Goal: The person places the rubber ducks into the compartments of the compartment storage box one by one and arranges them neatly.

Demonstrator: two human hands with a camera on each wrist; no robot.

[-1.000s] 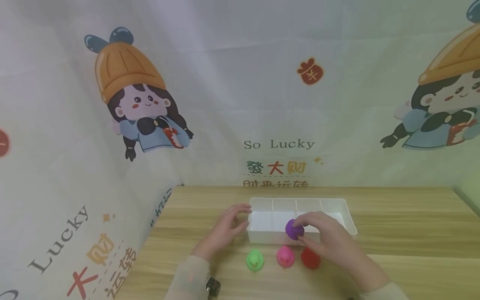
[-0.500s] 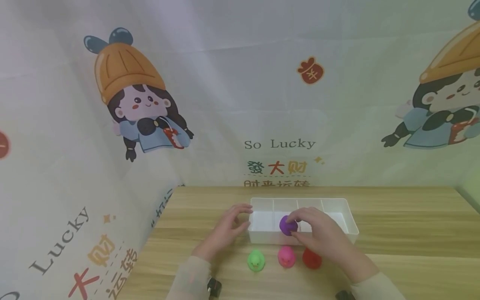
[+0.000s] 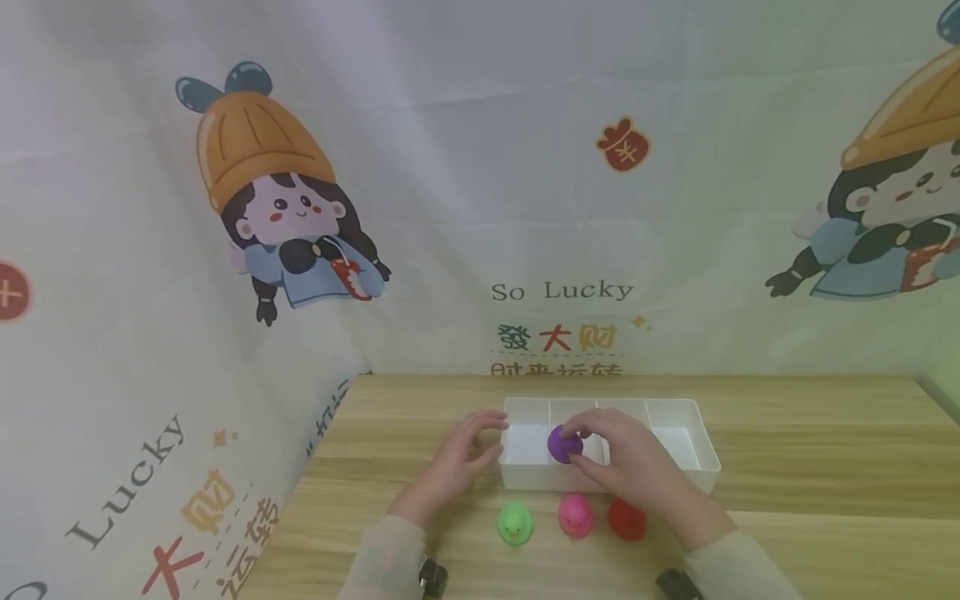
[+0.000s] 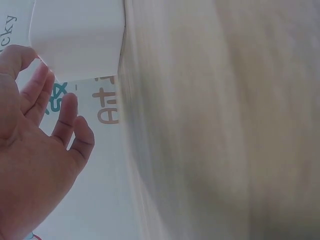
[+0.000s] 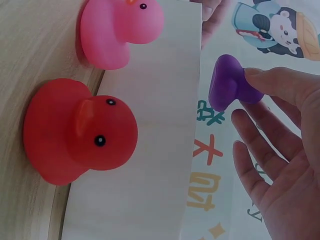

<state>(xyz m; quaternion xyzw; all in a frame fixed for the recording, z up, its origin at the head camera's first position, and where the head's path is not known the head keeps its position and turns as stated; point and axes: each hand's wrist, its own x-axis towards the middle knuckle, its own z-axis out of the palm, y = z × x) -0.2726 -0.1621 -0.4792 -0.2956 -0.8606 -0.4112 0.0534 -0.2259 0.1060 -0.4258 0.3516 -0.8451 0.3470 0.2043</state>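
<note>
My right hand (image 3: 630, 454) pinches a purple rubber duck (image 3: 565, 444) between thumb and fingers, over the left half of a white divided tray (image 3: 600, 477). In the right wrist view the purple duck (image 5: 227, 82) is held up above the tray's rim, its head between the fingertips. At the tray's left end, my left hand (image 3: 459, 457) touches the wall with spread, slightly bent fingers. The left wrist view shows those fingertips right at the tray's corner (image 4: 82, 45). In front of the tray sit a green duck (image 3: 515, 523), a pink duck (image 3: 576, 517) and a red duck (image 3: 627, 519).
The tray stands on a wood-grain table (image 3: 810, 467), its compartments separated by thin dividers. A printed cloth (image 3: 450, 167) hangs behind and along the left side. Black straps show at both sleeves. The red duck is close beside the right forearm.
My right hand has carried the purple duck leftward and slightly away from me over the tray. The left hand stays at the tray's end, and the other ducks keep their places.
</note>
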